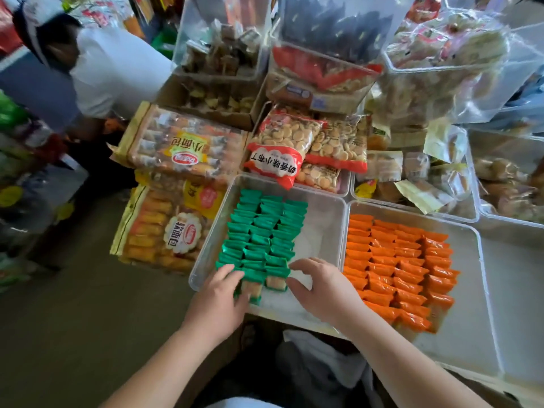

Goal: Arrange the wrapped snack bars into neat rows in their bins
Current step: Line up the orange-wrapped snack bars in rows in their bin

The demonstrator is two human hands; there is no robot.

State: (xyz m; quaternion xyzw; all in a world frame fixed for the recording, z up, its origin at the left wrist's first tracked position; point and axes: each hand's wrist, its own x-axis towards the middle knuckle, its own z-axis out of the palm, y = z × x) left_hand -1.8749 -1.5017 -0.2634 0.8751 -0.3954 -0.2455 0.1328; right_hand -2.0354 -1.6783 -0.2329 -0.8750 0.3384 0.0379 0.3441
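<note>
Three rows, green snack bars, in clear bin | likely light, slick-wrapped, crushable | your left hand rests flat on nearest bars; right hand loosely bent, touching row end, holding nothing | take each by its long sides.

— What's where?
— Two adjoining bins, mid-frame. The left bin holds bar rows in its left half; the right bin holds further bar rows.
— Around them?
— Biscuit bags above the left bin, bread packs left of it; left hand and right hand at its lowest row.
</note>
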